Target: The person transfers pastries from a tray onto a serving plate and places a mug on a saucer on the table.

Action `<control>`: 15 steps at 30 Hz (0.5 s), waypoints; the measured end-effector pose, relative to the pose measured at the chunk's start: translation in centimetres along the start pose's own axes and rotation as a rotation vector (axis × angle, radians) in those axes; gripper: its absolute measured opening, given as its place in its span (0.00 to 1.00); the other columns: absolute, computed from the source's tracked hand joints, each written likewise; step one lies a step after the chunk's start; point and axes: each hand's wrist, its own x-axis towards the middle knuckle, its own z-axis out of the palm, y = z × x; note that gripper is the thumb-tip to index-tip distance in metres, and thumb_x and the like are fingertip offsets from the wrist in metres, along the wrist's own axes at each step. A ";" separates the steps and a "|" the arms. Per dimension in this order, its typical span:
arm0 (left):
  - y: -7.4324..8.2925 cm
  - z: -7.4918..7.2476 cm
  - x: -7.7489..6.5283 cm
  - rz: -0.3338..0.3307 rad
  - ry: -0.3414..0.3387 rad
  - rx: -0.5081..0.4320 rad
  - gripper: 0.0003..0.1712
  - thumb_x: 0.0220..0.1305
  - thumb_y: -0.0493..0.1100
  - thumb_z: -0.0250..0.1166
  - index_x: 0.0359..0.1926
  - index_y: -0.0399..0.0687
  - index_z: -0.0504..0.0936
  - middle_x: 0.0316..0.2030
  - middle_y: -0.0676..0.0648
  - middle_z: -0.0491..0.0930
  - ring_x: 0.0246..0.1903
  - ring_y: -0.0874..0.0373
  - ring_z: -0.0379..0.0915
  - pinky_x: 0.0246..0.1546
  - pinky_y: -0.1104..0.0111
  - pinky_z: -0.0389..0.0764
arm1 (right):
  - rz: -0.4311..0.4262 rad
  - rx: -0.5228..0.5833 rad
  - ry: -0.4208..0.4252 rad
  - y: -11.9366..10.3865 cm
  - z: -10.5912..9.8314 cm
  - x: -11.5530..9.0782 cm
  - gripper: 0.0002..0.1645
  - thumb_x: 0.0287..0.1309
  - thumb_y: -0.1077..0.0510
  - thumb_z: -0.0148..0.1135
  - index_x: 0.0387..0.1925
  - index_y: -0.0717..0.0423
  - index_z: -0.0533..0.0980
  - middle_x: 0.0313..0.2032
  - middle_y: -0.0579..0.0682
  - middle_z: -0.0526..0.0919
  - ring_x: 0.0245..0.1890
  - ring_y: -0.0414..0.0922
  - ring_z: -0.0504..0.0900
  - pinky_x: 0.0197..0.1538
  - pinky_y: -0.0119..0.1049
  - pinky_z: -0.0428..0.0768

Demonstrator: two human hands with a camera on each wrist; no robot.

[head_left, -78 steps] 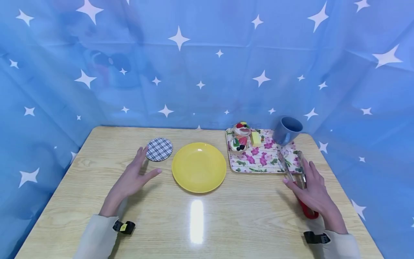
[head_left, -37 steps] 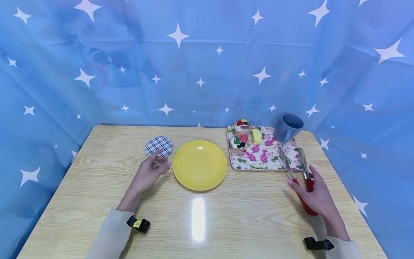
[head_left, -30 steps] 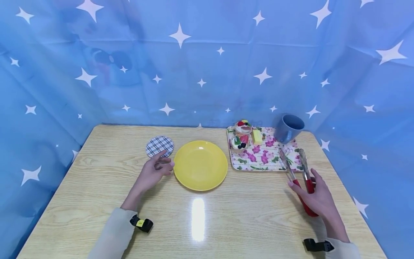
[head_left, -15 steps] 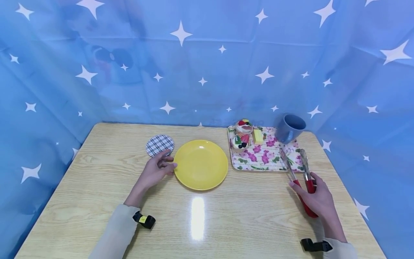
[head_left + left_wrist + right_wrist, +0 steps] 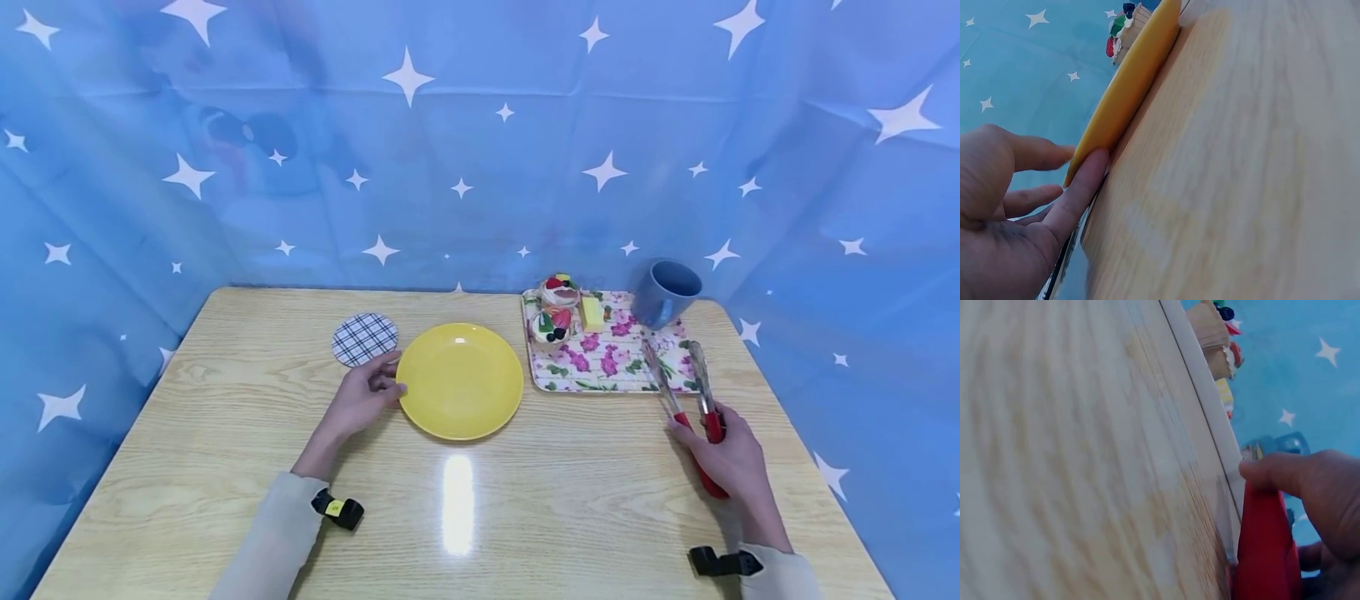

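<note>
My left hand (image 5: 363, 398) is at the left rim of the yellow plate (image 5: 460, 382), pinching its edge between thumb and fingers. In the left wrist view the plate (image 5: 1129, 87) is seen edge-on, with one finger against its lower side. A checked round coaster (image 5: 365, 339) lies just beyond that hand. My right hand (image 5: 727, 450) grips the red-handled metal tongs (image 5: 697, 467), thumb on one handle and fingers round the other. The tongs' arms stand apart, tips over the floral tray (image 5: 600, 379). Up close in the right wrist view, the thumb presses the red handle (image 5: 1266, 544).
On the tray stand two fruit-topped tarts (image 5: 552, 325), a yellow block (image 5: 592, 315) and a blue mug (image 5: 666, 294). The wooden table (image 5: 540, 517) ends at a blue star-patterned curtain (image 5: 465, 150) at the back and sides.
My left hand has come right from beside the coaster to the plate's rim and closed on it. My right hand, open over the tongs earlier, has closed round their handles.
</note>
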 end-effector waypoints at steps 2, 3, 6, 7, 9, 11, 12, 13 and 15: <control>-0.1 0.0 0.0 0.000 -0.005 -0.019 0.37 0.66 0.32 0.66 0.74 0.36 0.66 0.56 0.33 0.78 0.44 0.54 0.79 0.37 0.79 0.83 | -0.005 -0.009 0.006 0.0 0.0 -0.1 0.65 0.63 0.27 0.60 0.79 0.69 0.47 0.65 0.74 0.64 0.57 0.67 0.69 0.45 0.50 0.80; -0.1 0.0 0.1 -0.001 -0.008 -0.029 0.37 0.66 0.31 0.66 0.74 0.35 0.66 0.56 0.33 0.78 0.44 0.54 0.79 0.37 0.79 0.83 | -0.007 -0.010 0.010 -0.1 0.0 -0.1 0.65 0.63 0.28 0.61 0.78 0.69 0.48 0.63 0.73 0.66 0.55 0.66 0.70 0.43 0.47 0.79; -0.3 0.0 0.2 -0.009 -0.020 -0.052 0.36 0.67 0.32 0.65 0.75 0.36 0.66 0.56 0.33 0.77 0.44 0.56 0.78 0.37 0.78 0.83 | -0.008 -0.006 0.030 0.0 0.1 -0.2 0.63 0.62 0.28 0.62 0.77 0.69 0.52 0.59 0.70 0.69 0.51 0.63 0.70 0.36 0.40 0.74; -0.4 0.0 0.2 -0.015 -0.022 -0.063 0.36 0.68 0.32 0.65 0.75 0.37 0.66 0.57 0.34 0.77 0.44 0.57 0.78 0.37 0.78 0.83 | -0.012 -0.006 0.037 0.0 0.2 -0.2 0.63 0.62 0.28 0.62 0.77 0.69 0.53 0.58 0.70 0.70 0.51 0.62 0.71 0.35 0.38 0.72; -0.6 0.0 0.2 -0.025 -0.031 -0.085 0.36 0.69 0.32 0.64 0.75 0.38 0.65 0.57 0.34 0.76 0.43 0.59 0.77 0.37 0.77 0.84 | -0.019 -0.006 0.051 0.1 0.2 -0.2 0.62 0.62 0.28 0.62 0.77 0.68 0.54 0.58 0.70 0.70 0.51 0.63 0.71 0.34 0.36 0.71; -0.7 0.0 0.3 -0.039 -0.039 -0.111 0.35 0.69 0.32 0.63 0.75 0.40 0.65 0.57 0.35 0.75 0.42 0.60 0.77 0.38 0.76 0.85 | -0.029 -0.012 0.063 0.2 0.3 -0.2 0.61 0.63 0.28 0.61 0.77 0.68 0.54 0.60 0.71 0.70 0.52 0.64 0.72 0.33 0.35 0.71; -0.8 0.0 0.2 -0.047 -0.042 -0.124 0.35 0.69 0.32 0.63 0.75 0.40 0.65 0.57 0.35 0.75 0.42 0.60 0.77 0.38 0.75 0.86 | -0.035 -0.017 0.067 0.2 0.4 -0.1 0.61 0.63 0.28 0.61 0.77 0.68 0.54 0.61 0.71 0.70 0.53 0.64 0.72 0.34 0.35 0.72; -0.8 0.0 0.2 -0.047 -0.048 -0.132 0.35 0.70 0.32 0.63 0.75 0.41 0.65 0.57 0.35 0.75 0.42 0.60 0.77 0.38 0.75 0.86 | -0.036 -0.018 0.070 0.3 0.4 -0.2 0.61 0.63 0.28 0.61 0.78 0.68 0.54 0.62 0.72 0.70 0.54 0.65 0.72 0.34 0.36 0.73; -0.8 0.0 0.1 -0.054 -0.054 -0.144 0.35 0.70 0.33 0.63 0.75 0.42 0.66 0.57 0.36 0.74 0.43 0.60 0.76 0.38 0.73 0.87 | -0.037 -0.021 0.074 0.4 0.4 -0.2 0.61 0.63 0.28 0.60 0.78 0.67 0.54 0.63 0.73 0.69 0.56 0.66 0.72 0.36 0.39 0.76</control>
